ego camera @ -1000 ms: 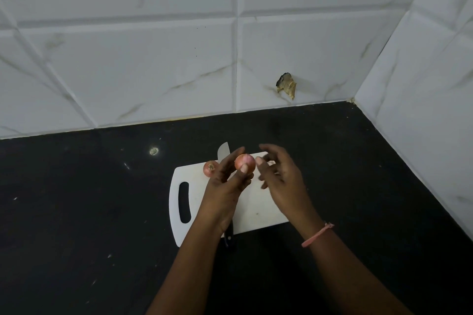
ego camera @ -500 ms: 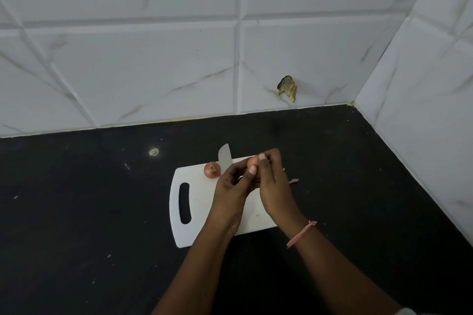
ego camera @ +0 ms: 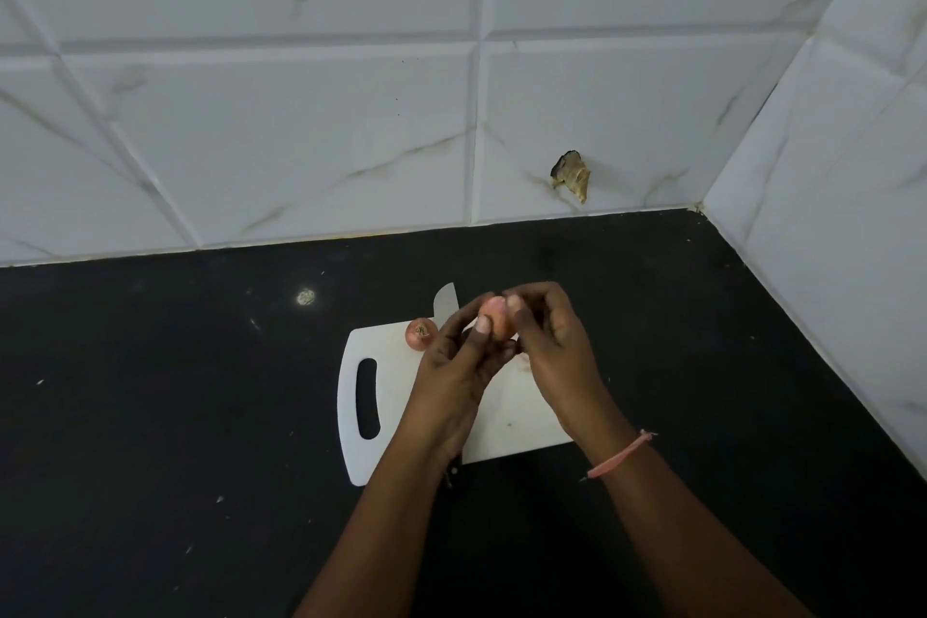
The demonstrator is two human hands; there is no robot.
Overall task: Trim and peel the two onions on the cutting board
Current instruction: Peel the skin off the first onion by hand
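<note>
Pinching a small pinkish round onion [ego camera: 497, 322] between left hand [ego camera: 454, 379] and right hand [ego camera: 557, 351], above white plastic cutting board [ego camera: 386, 417]. Resting on board: second reddish onion [ego camera: 420, 333], beside steel knife blade [ego camera: 445, 304].

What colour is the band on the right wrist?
Pink, a thin band on the right wrist, seen in the head view.

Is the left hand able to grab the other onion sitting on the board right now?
Probably not yet: the left hand is busy holding the onion being peeled. The other onion lies uncovered just beside it, so once freed, yes.
</note>
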